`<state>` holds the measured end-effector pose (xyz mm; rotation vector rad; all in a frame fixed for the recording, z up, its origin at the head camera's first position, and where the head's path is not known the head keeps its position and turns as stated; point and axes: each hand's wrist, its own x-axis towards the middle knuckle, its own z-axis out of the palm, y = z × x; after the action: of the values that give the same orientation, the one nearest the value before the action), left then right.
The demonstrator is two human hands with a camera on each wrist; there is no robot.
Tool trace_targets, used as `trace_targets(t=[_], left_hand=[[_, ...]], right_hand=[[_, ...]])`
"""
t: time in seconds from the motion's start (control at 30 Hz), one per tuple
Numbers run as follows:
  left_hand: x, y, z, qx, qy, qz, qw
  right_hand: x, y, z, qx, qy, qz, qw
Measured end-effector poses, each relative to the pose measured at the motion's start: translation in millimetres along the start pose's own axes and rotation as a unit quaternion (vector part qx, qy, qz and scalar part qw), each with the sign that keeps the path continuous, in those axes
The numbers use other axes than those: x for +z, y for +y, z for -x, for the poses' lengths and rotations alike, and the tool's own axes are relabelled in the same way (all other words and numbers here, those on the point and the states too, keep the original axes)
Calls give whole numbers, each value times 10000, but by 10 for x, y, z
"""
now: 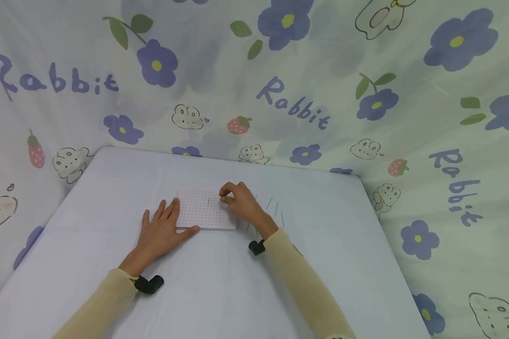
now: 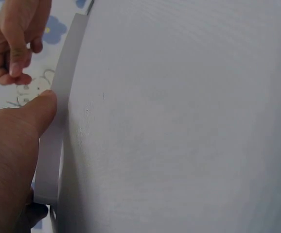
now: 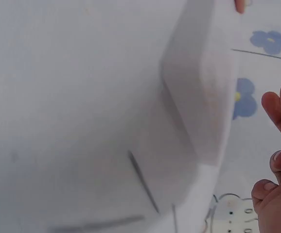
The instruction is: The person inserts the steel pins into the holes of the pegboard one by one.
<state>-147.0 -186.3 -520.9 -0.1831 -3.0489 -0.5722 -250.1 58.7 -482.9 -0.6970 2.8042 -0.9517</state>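
- Beige sleeves (image 1: 97, 306) lie nearest, behind both grips.
- Left grip (image 1: 161, 230): fingers straight and spread at the left side of the dotted board (image 1: 203, 217), thumb at its near edge.
- That board lies flat on the surface (image 1: 220, 287), between the grips.
- Right grip (image 1: 243, 202): fingers curled over the board's right part; whether they pinch a stick, I cannot tell.
- Dark loose sticks (image 1: 276, 208): just right of the right grip.
- One upright stick (image 1: 208, 201): on the board, left of the right grip. Standing sticks there seems the step; the next move calls for precise fingertip alignment.
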Motion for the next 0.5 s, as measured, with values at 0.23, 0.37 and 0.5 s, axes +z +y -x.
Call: trace_targets(t=[0.23,0.37,0.5], left_hand=[[32,-13,-5,24,47,22,10000],[42,-37,-16,49,100,23,9999],[47,-47,-21,57,121,7,9999]], right_hand=[[-403,92,163,-330,298,-144,9989],[-580,242,268,-249,462,-103,9986],[-723,413,396,-52,479,-68,9988]])
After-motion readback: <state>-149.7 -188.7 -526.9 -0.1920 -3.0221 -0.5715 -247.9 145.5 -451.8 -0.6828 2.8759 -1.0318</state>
